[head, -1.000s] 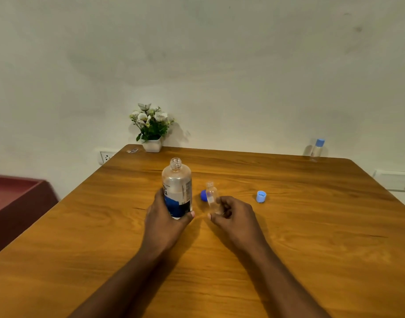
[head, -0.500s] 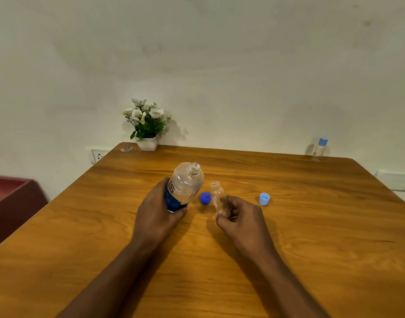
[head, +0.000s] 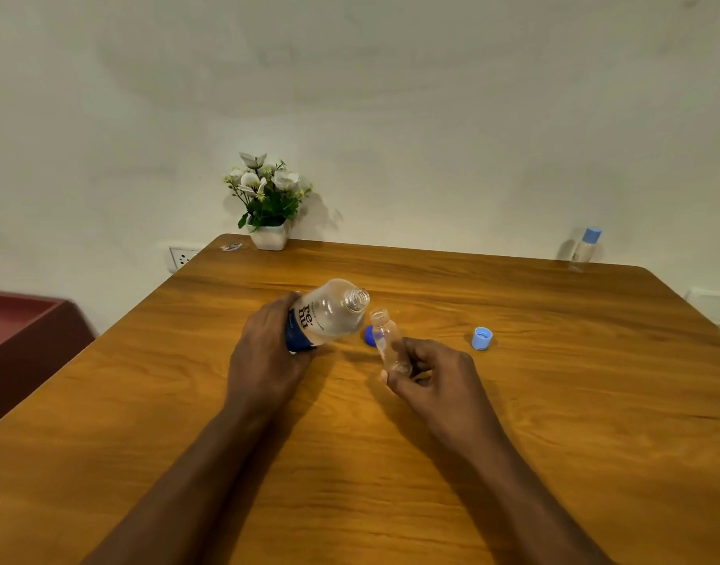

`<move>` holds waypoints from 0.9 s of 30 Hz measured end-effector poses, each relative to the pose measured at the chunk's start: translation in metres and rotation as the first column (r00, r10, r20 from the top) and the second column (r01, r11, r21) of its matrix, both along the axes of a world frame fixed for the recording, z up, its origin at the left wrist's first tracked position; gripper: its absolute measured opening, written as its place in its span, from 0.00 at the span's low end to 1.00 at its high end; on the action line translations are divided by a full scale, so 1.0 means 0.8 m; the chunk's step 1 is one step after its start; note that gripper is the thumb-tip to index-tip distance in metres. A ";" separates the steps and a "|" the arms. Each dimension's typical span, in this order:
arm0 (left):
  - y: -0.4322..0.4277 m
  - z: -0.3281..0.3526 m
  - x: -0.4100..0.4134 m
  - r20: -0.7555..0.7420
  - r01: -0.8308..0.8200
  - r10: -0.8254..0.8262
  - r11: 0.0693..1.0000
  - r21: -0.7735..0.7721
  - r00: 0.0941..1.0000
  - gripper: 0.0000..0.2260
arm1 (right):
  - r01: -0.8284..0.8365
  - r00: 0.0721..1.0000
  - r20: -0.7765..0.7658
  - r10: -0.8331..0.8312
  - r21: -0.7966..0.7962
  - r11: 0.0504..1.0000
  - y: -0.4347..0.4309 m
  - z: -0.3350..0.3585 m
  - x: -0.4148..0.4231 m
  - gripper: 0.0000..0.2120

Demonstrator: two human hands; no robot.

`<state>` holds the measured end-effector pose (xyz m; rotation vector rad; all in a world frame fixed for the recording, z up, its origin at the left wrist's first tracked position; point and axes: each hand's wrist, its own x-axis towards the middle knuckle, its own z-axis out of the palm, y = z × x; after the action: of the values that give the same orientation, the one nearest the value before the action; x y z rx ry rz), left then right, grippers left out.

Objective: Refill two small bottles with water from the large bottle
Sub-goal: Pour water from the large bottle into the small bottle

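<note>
My left hand (head: 268,352) grips the large clear bottle (head: 330,314) with a blue label, uncapped and tilted far to the right. Its mouth sits just above and left of the mouth of a small clear bottle (head: 387,340), also uncapped, which my right hand (head: 427,373) holds at its base, leaning slightly left. A dark blue cap (head: 368,335) lies on the wooden table (head: 554,401) behind the small bottle. A light blue cap (head: 482,338) lies further right. A second small bottle (head: 584,248) with a light blue cap stands at the far right corner.
A white pot of flowers (head: 268,205) stands at the table's far left corner, with a small wrapper (head: 231,247) beside it. A wall socket (head: 182,258) is left of the table, and a dark red piece of furniture (head: 24,340) stands beyond the left edge.
My left hand has lifted the large bottle from upright and tipped it rightward toward the small bottle. My right hand raised the small bottle a little and leaned it to meet the mouth.
</note>
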<state>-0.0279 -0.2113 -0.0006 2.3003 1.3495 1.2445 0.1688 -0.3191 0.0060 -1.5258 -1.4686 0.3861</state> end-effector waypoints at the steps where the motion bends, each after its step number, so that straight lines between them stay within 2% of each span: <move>1: 0.000 0.000 0.000 -0.005 -0.005 0.005 1.000 0.006 1.000 0.34 | -0.004 1.000 -0.001 0.004 0.002 1.000 -0.001 0.001 -0.001 0.16; 5: 0.001 -0.002 -0.002 -0.035 -0.013 0.014 1.000 0.027 0.999 0.34 | -0.017 1.000 -0.002 0.017 -0.003 1.000 -0.002 0.002 -0.001 0.10; 17: 0.004 0.000 -0.006 -0.079 -0.034 0.040 0.997 0.071 0.996 0.34 | -0.041 0.999 0.010 0.041 -0.012 0.999 -0.003 0.003 -0.001 0.16; 23: 0.004 0.004 -0.010 -0.103 -0.049 0.062 0.991 0.121 0.993 0.34 | -0.057 0.998 -0.005 0.057 -0.017 0.998 -0.005 0.004 -0.003 0.13; 27: 0.004 0.007 -0.012 -0.111 -0.061 0.078 0.988 0.144 0.991 0.34 | -0.064 0.998 0.007 0.065 -0.025 0.998 -0.005 0.004 -0.003 0.14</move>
<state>-0.0373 -0.2083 0.0054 2.4766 1.4348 1.2826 0.1664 -0.3235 0.0091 -1.5035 -1.5275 0.4380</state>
